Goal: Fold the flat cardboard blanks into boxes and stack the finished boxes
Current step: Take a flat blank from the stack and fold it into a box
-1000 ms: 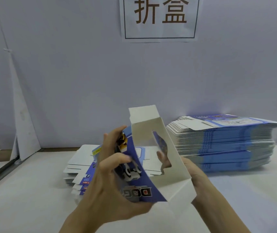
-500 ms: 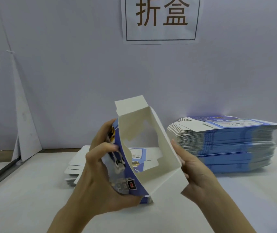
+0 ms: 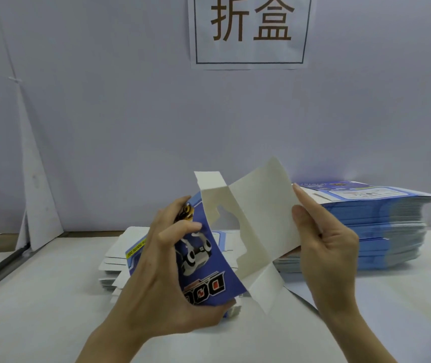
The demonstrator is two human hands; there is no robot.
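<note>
Basically light, thin card, springy at the scores: the half-folded blank (image 3: 259, 247) is held mid-frame above the table (image 3: 39, 310), best held near panel edges. The left hand (image 3: 167, 271) grips the blue printed panel (image 3: 209, 273), and the right hand (image 3: 324, 247) pinches the white panel (image 3: 264, 205) at its edge. Versus half a second ago, that panel has swung out rightward and the right hand has gone from flat to pinching.

Sign (image 3: 251, 52) top cropped, low stack (image 3: 119, 251) behind left hand (image 3: 162, 279)

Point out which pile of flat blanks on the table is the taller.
The blue-edged pile on the right, behind the right hand; the scattered pile behind the left hand lies far lower.
</note>
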